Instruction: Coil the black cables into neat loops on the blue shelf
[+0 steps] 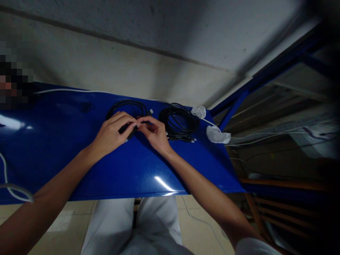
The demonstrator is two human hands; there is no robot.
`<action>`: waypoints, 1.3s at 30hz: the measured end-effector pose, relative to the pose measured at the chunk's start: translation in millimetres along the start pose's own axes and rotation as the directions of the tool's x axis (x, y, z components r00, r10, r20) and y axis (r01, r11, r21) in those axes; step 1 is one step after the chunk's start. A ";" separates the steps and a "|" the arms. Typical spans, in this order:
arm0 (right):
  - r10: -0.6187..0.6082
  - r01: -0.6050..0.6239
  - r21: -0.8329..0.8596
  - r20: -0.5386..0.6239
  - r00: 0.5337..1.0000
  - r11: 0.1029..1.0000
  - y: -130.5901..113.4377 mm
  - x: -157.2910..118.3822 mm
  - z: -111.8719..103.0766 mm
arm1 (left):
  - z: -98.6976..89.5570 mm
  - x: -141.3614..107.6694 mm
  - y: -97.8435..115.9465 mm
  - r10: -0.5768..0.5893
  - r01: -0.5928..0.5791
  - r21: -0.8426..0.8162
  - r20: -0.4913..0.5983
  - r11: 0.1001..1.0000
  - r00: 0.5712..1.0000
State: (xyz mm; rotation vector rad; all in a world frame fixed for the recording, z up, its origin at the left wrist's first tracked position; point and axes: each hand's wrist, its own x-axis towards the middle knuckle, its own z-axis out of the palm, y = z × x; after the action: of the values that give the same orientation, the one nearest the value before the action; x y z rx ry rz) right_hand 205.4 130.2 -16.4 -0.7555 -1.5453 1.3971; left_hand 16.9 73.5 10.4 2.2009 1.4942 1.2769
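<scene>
Near the far edge of the blue table (pixel 66 148), the left hand (pixel 111 134) and right hand (pixel 155 134) together pinch a black cable (pixel 127 104), apparently at its plug end. Its loop lies just beyond the fingers. A second coiled black cable (pixel 179 120) rests beside the right hand, toward the far right corner.

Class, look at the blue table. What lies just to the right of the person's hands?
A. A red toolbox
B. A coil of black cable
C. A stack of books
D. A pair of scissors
B: a coil of black cable lies on the blue table, right of the right hand.
</scene>
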 end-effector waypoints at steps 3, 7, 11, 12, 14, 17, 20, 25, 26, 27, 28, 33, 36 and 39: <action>-0.001 0.001 -0.006 -0.002 1.000 1.000 -1.0 -0.9 0.3 | -1.7 1.5 2.9 -0.045 0.045 0.004 -0.022 0.999 0.999; -0.024 0.024 0.007 0.018 1.000 1.000 -3.3 -2.2 1.1 | -3.9 3.0 4.7 -0.105 0.105 -0.005 -0.052 0.994 0.993; -0.019 0.018 0.037 0.027 0.999 0.999 -1.4 -2.3 2.1 | -4.8 4.1 5.8 -0.148 0.146 -0.040 -0.077 0.989 0.986; -0.006 0.005 0.040 0.029 1.000 0.999 -0.4 -2.3 2.4 | -5.0 4.3 6.3 -0.149 0.146 -0.046 -0.076 0.988 0.986; 0.023 -0.025 0.052 0.031 0.999 0.998 1.2 -2.1 3.0 | -5.4 4.8 7.4 -0.145 0.142 -0.050 -0.063 0.989 0.987; 0.052 -0.054 0.079 0.027 0.998 0.995 2.3 -1.6 3.4 | -6.0 5.2 8.3 -0.136 0.133 -0.049 -0.052 0.990 0.989; 0.065 -0.067 0.098 0.029 0.997 0.993 2.9 -0.7 3.1 | -6.6 5.3 7.6 -0.131 0.128 -0.062 -0.048 0.990 0.990; 0.068 -0.072 0.120 0.034 0.997 0.990 5.5 0.8 2.9 | -8.3 5.8 6.4 -0.162 0.161 -0.095 -0.002 0.982 0.987; 0.067 -0.071 0.128 0.034 0.997 0.989 5.9 0.9 3.0 | -8.8 5.9 6.6 -0.171 0.171 -0.102 0.005 0.980 0.985; 0.066 -0.071 0.136 0.036 0.997 0.988 6.2 0.8 3.1 | -9.3 6.1 7.0 -0.179 0.179 -0.110 0.009 0.978 0.984; 0.067 -0.072 0.142 0.036 0.997 0.987 6.2 0.7 3.2 | -10.0 6.3 7.5 -0.185 0.185 -0.117 0.014 0.976 0.983; 0.074 -0.076 0.122 0.025 0.997 0.990 4.4 0.2 2.5 | -14.5 7.5 9.0 -0.156 0.163 -0.153 0.055 0.975 0.986; 0.080 -0.081 0.110 0.020 0.997 0.991 4.4 0.4 2.1 | -17.0 8.2 9.3 -0.138 0.150 -0.167 0.081 0.974 0.987; 0.077 -0.079 0.111 0.022 0.997 0.991 5.0 0.4 2.4 | -17.9 8.8 9.7 -0.132 0.145 -0.172 0.086 0.974 0.988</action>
State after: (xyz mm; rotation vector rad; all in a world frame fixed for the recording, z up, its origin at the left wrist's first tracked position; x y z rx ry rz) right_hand 202.4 130.4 -21.1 -0.7441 -1.4506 1.5383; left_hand 11.2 71.0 31.7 1.9733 1.4187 1.2198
